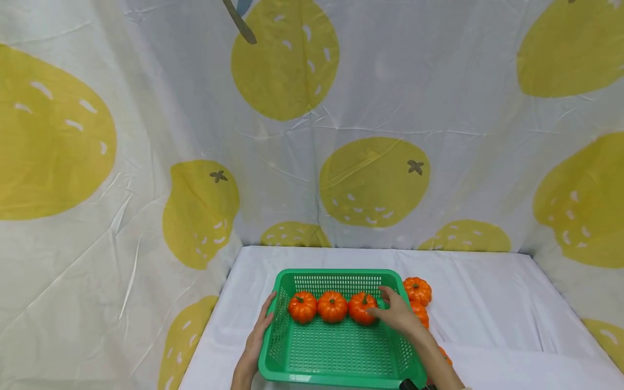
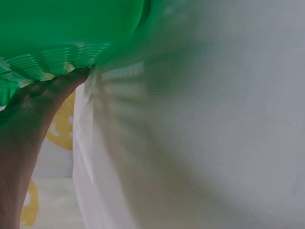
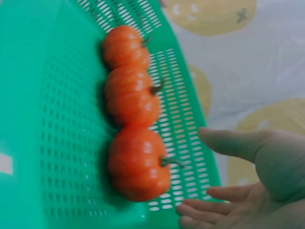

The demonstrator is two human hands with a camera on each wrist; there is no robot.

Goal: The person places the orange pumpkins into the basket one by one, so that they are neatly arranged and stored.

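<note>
Right hand grip wide, fingers relaxed, beside third small orange plastic pumpkin in row inside green perforated plastic basket. Left hand flat against basket's left wall. More pumpkins on white-clothed bench.

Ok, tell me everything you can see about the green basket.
The green basket is a rectangular tray of what looks like moulded plastic, with a perforated floor, slotted walls and a rounded rim. It sits flat on the white cloth. Three small orange pumpkins stand in a row inside, along its far wall, stems up. The left hand rests against its left wall from outside. The right hand reaches over the right rim, fingers spread beside the rightmost pumpkin. More pumpkins lie just outside the right wall.
</note>
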